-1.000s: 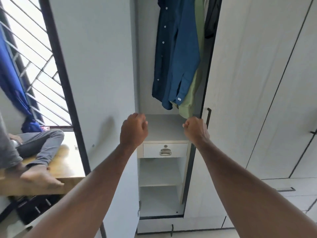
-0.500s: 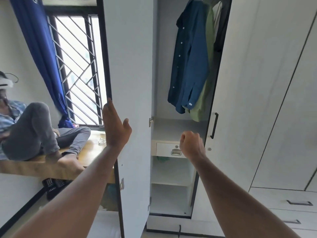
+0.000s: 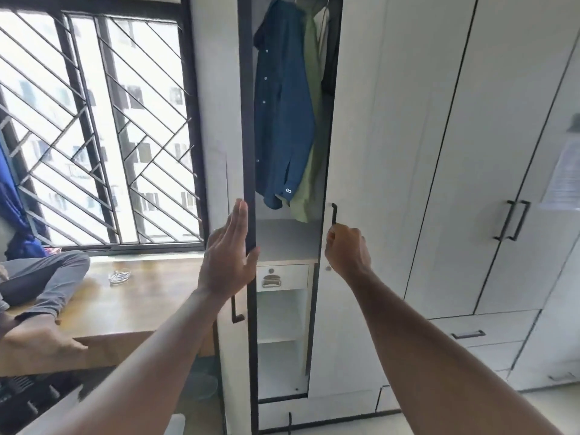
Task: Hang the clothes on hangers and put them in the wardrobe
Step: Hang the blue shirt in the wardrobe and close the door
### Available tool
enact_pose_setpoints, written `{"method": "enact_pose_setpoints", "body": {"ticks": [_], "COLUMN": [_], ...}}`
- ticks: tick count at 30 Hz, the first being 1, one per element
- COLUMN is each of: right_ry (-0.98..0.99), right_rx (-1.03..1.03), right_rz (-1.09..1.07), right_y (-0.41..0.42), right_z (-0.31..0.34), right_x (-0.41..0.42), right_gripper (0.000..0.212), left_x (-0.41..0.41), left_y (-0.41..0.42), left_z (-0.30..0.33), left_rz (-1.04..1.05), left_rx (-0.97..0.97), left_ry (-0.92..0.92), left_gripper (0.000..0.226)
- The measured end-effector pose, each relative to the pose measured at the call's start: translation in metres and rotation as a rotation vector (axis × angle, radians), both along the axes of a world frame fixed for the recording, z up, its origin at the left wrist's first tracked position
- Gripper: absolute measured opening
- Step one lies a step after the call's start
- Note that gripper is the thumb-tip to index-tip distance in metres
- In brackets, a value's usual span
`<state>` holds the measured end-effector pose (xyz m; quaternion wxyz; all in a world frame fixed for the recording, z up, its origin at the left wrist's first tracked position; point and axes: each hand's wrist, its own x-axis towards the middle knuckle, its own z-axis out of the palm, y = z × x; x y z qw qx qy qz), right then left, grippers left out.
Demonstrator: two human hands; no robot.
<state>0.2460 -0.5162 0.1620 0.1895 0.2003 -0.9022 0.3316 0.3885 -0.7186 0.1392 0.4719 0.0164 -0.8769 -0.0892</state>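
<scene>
A blue shirt (image 3: 282, 120) and a green shirt (image 3: 309, 171) hang side by side in the narrow gap of the wardrobe, with a dark garment (image 3: 329, 58) behind them. My left hand (image 3: 230, 252) lies flat, fingers straight, against the left door (image 3: 216, 152) at its dark edge. My right hand (image 3: 345, 249) has its fingers curled at the lower end of the black handle (image 3: 333, 215) on the right door (image 3: 361, 136). No hanger hooks or rail show clearly.
Below the shirts are a shelf, a small drawer (image 3: 281, 276) and open cubbies. A person sits on the wooden bench (image 3: 131, 306) at left, under the barred window (image 3: 103, 120). More wardrobe doors (image 3: 486, 152) and drawers fill the right.
The left door has swung far toward closing, narrowing the gap. My left hand moved from the door's edge to its outer face. My right fist rose to the right door's handle.
</scene>
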Motion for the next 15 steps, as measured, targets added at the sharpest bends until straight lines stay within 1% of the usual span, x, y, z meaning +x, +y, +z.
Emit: {"method": "enact_pose_setpoints", "body": {"ticks": [3, 7, 11, 15], "right_ry": [0.011, 0.007, 0.006, -0.012], "right_rx": [-0.006, 0.015, 0.005, -0.01], "right_rz": [-0.051, -0.119, -0.162, -0.177], "right_y": [0.01, 0.019, 0.014, 0.003], "right_z": [0.005, 0.011, 0.013, 0.009], "right_x": [-0.025, -0.065, -0.105, -0.139], "right_gripper": [0.026, 0.031, 0.033, 0.034], "left_x": [-0.043, -0.119, -0.192, -0.244], "left_y": [0.009, 0.011, 0.012, 0.008], "left_z": [0.001, 0.001, 0.008, 0.005], "left_rz": [0.031, 0.0, 0.008, 0.032], "left_rx": [-0.167, -0.336, -0.396, -0.385], "left_ry": [-0.085, -0.219, -0.327, -0.347], "left_gripper": [0.099, 0.103, 0.111, 0.121]}}
